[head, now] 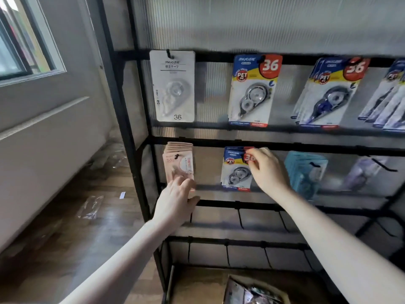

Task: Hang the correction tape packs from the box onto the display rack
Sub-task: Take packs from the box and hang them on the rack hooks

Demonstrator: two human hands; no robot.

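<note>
Cardboard box (252,290) sits nearest, down at 6 o'clock under the rack, open-topped with clear-wrapped packs inside, too blurry to read.

Next up, both hands are at the middle rail of the black metal display rack (131,137). Left hand (175,200) is at about 7 o'clock from centre, fingers fairly straight and resting against the bottom of the stack of pink correction tape packs (178,163), thumb sticking out to the right below the stack. Doesn't look like it's gripping anything, more just pressing or steadying. Right hand (268,170) is just right of centre, fingers curled, pinching the top right corner of the blue-and-white correction tape packs with the red 36 badge (235,167). Those packs are up at their hook on the middle rail, front one tilted a bit.

To the right of that hand, at 3 o'clock, a teal stack of packs (305,170) hangs on the same rail, then a blurry pale purple bunch (363,172).

Further up on the top rail: a plain white card pack marked 36 (173,86) at 11 o'clock, a single blue 36 pack (252,91) at 12, and a fanned blue bunch (328,93) at 2.

Off at 9 o'clock, brown wood floor (72,233) with a scrap of clear plastic wrap (91,208) lying on it.
</note>
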